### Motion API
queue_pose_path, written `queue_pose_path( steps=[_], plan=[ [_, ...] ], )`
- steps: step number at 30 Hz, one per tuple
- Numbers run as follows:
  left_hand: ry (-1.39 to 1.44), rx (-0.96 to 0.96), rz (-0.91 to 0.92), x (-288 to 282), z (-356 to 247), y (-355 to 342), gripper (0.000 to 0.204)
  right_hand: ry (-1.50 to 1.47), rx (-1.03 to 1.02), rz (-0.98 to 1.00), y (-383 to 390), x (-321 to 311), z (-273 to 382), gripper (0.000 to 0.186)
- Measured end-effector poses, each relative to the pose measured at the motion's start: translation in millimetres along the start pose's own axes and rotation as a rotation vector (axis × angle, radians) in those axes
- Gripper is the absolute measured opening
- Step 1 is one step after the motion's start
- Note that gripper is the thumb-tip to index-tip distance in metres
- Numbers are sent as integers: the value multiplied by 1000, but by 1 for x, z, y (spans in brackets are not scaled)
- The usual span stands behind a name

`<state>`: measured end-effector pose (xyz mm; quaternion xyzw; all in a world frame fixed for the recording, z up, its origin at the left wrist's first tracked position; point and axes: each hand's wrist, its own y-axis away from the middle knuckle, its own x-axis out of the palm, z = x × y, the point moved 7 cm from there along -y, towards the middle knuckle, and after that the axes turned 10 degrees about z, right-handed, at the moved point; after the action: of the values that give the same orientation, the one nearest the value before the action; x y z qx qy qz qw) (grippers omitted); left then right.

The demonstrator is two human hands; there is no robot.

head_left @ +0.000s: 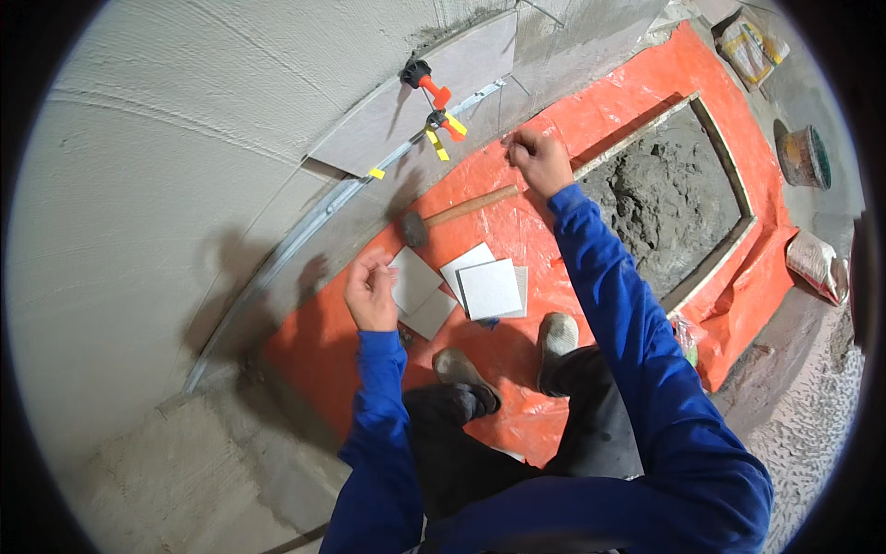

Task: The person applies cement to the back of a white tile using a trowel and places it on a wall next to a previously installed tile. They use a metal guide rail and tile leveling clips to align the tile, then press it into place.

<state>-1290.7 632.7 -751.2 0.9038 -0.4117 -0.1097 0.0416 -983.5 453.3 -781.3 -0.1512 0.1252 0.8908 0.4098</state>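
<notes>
The left hand (pixel 371 291) is held up over the edge of the loose tiles (pixel 491 290), wrist straight above a bent blue sleeve (pixel 377 392), its fingers loosely curled. The right arm is stretched farther forward; the right hand (pixel 541 163) is raised between the wall tile (pixel 365 134) and the mortar (pixel 664 185), its fingers bent inward in a half-fist. Whether anything small is pinched in either hand cannot be told. The wall tile is set above a metal rail (pixel 318 215), with red clips (pixel 441 94) fixed at its lower edge. On the orange sheet (pixel 646 69), the mallet (pixel 469 207) is laid between the hands, and the mortar is bounded by a frame (pixel 725 157).
</notes>
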Motion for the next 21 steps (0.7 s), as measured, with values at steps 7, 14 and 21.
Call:
queue_pose_path(
  steps=[7, 14, 21],
  plan=[
    [-12, 348, -186, 3, -40, -87, 52, -454, -270, -288, -81, -29, 12, 28],
    [-123, 512, -114, 17, -61, -85, 62, -200, -517, -445, -84, -51, 19, 44],
    [-79, 372, -91, 15, -67, -81, 72, -91, -425, -334, -87, -46, 36, 64]
  ],
)
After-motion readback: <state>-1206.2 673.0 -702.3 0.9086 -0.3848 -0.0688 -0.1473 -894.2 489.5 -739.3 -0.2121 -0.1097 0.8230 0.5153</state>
